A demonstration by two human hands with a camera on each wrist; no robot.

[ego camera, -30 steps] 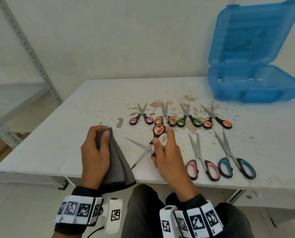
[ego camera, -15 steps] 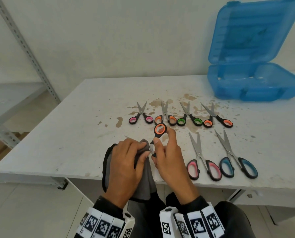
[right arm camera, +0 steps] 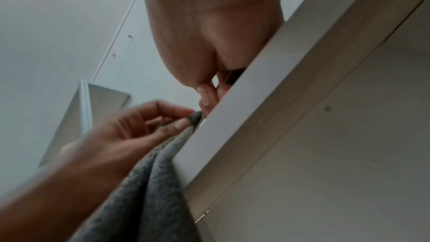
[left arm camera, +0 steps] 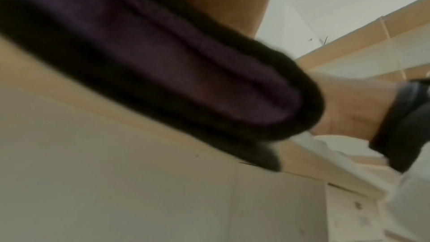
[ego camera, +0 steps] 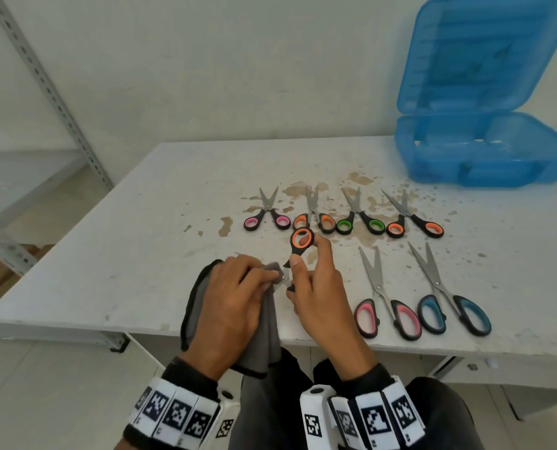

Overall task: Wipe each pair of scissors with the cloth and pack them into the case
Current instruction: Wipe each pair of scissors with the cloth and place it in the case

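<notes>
My right hand (ego camera: pixel 306 274) grips the orange-handled scissors (ego camera: pixel 301 243) by the handles, one orange ring sticking up. My left hand (ego camera: pixel 238 287) pinches the grey cloth (ego camera: pixel 260 332) around the blades near the table's front edge; most of the blades are hidden under the cloth. In the right wrist view the left hand (right arm camera: pixel 144 128) pinches the cloth (right arm camera: pixel 149 181) against the table edge. The left wrist view shows mostly the dark cloth (left arm camera: pixel 163 62), blurred. The open blue case (ego camera: pixel 478 151) stands at the back right.
Several small scissors lie in a row mid-table: pink (ego camera: pixel 267 216), orange (ego camera: pixel 316 216), green (ego camera: pixel 361 219), orange (ego camera: pixel 413 222). Two larger pairs, pink (ego camera: pixel 387 303) and blue (ego camera: pixel 449 297), lie at the front right. A metal shelf rack (ego camera: pixel 43 92) stands on the left.
My left hand has brought the cloth from the left over to the scissors and closed it around the open blades. My right hand has kept hold of the handles.
</notes>
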